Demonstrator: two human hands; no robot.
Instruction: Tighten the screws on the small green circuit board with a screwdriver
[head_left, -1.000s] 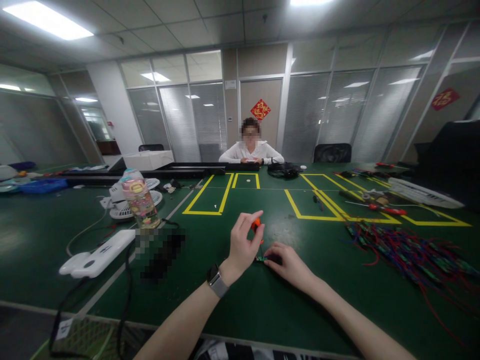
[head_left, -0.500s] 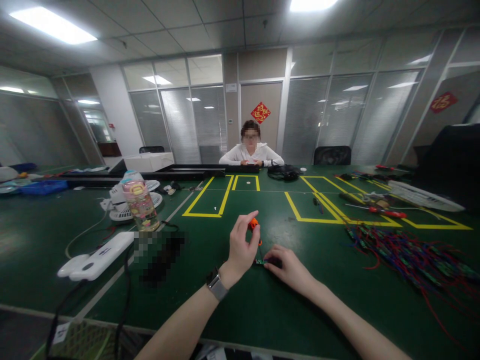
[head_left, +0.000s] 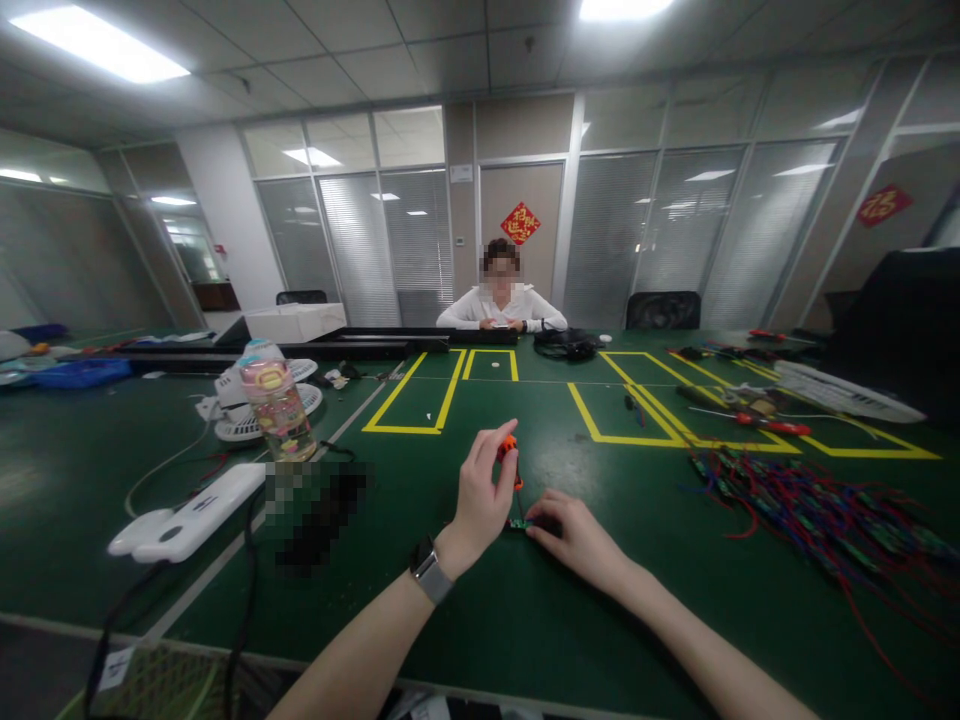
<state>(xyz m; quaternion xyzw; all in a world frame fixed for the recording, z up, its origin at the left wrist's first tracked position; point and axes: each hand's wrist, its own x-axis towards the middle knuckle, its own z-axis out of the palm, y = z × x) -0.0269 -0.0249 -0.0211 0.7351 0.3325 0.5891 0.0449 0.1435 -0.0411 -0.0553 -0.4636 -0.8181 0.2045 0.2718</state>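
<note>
My left hand (head_left: 484,490) is closed round the orange handle of a small screwdriver (head_left: 508,447), held upright with its thin shaft pointing down. Under the shaft lies a small green circuit board (head_left: 517,524) on the green table (head_left: 420,640). The shaft reaches down to the board; whether its tip sits in a screw is too small to tell. My right hand (head_left: 570,535) grips the board's right end between thumb and fingers, against the tabletop. Its curled fingers hide part of the board.
A heap of green boards with red and blue wires (head_left: 817,520) lies at right, near a red-handled screwdriver (head_left: 772,424). At left stand a drink bottle (head_left: 281,415) and a white device (head_left: 199,515). Yellow tape (head_left: 405,430) marks the table. A person (head_left: 501,305) sits opposite.
Both hands keep nearly the same place and grip on the screwdriver and the board. The whole view has shifted very slightly.
</note>
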